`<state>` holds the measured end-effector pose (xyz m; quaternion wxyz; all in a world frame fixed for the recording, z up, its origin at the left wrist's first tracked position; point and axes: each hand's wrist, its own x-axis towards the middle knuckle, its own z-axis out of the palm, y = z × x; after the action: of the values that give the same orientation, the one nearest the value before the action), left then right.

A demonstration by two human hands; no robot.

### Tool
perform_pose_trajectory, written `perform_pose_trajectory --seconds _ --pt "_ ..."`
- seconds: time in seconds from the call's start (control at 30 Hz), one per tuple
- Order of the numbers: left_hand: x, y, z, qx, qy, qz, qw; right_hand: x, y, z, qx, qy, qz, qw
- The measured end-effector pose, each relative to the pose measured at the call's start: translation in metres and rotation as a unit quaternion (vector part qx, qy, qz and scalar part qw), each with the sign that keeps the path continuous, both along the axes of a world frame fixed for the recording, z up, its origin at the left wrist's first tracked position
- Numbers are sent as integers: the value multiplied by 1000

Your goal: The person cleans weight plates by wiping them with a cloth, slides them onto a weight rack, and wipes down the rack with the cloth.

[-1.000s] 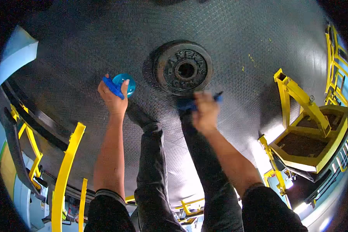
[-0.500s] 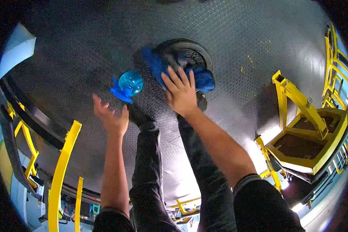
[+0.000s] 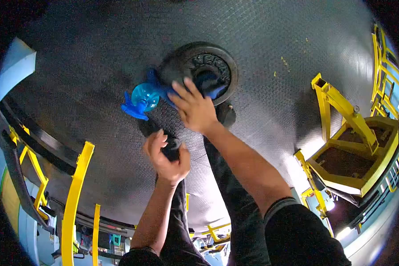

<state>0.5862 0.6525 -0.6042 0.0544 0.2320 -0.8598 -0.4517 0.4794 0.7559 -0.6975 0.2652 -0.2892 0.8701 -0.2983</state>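
Observation:
A black weight plate (image 3: 228, 66) with raised lettering lies flat on the textured black floor. My right hand (image 3: 196, 108) is over its near left part, fingers spread and slightly blurred. Beneath and around that hand is a blue cloth (image 3: 153, 82), partly hidden, with blue also showing by the plate's centre. Left of the hand, a clear blue spray bottle (image 3: 145, 95) with a blue trigger head is close to the cloth. My left hand (image 3: 166, 157) is held in the air above my left shoe, thumb apart from the curled fingers, with nothing in it.
At the right stands a yellow metal frame (image 3: 346, 111) on a yellow-edged base. Yellow uprights (image 3: 77, 199) rise at the lower left. My legs (image 3: 226, 186) extend up the middle toward the plate. A light blue panel (image 3: 15, 71) shows at the upper left.
My right hand has swept left and a little down, with the cloth shifting left and uncovering the plate's lettering. My left hand has moved right and down, away from the spray bottle.

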Motion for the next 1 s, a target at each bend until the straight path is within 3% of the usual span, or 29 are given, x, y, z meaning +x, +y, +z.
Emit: perform_pose_trajectory --seconds 0.07,0.13,0.17,0.2,0.23,0.27,0.33,0.37,0.43,0.47,0.57,0.63,0.67,0.7,0.8,0.83,0.87,0.9,0.97,1.0 --pt "-33 0 2 -9 -10 -9 1000 24 54 -6 -14 -20 44 999" --pt "-63 -4 1 -23 -31 -38 999 21 109 0 61 110 107 986" --pt "-75 -6 -5 -26 -29 -42 998 -1 116 13 202 8 134 970" --pt "-86 -5 -13 -43 -46 -99 993 -2 139 0 151 98 43 983" --pt "-93 -1 -20 -56 -64 -155 984 -9 142 -2 104 17 -155 982" --pt "-100 7 -28 -49 -66 -160 984 -15 150 -2 56 -62 -345 935" --pt "-116 23 -43 -99 -122 -291 944 -38 160 3 29 -55 -406 912" --pt "-121 31 -50 -98 -120 -294 943 -49 163 8 -5 -47 -462 886" --pt "-124 48 -64 -230 -161 -362 889 -42 165 39 14 -81 -446 891" --pt "-125 53 -69 -261 -216 -397 853 -32 167 48 0 -120 -479 869" --pt "-114 55 -96 -314 -185 -409 837 -16 157 86 33 -187 -603 775" --pt "-122 50 -95 -281 -178 -412 848 8 159 73 -26 -173 -674 718" --pt "-125 50 -93 -280 -191 -420 842 16 163 82 -125 -289 -675 668" --pt "-126 49 -88 -279 -207 -431 833 19 159 85 -146 -309 -667 662" --pt "-132 44 -69 -280 -202 -437 831 29 150 113 -106 -291 -653 692" --pt "-141 40 -52 -285 -202 -440 827 31 147 122 -98 -265 -617 734" --pt "-152 34 -32 -230 -232 -455 828 31 143 130 -92 -238 -580 774" --pt "-161 29 -14 -175 -263 -468 825 31 139 138 -100 -237 -584 770" --pt "-166 12 16 -142 -201 -474 845 30 128 156 -145 -24 -335 931" --pt "-170 7 38 -68 -265 -459 845 28 117 166 -154 -19 -340 928"
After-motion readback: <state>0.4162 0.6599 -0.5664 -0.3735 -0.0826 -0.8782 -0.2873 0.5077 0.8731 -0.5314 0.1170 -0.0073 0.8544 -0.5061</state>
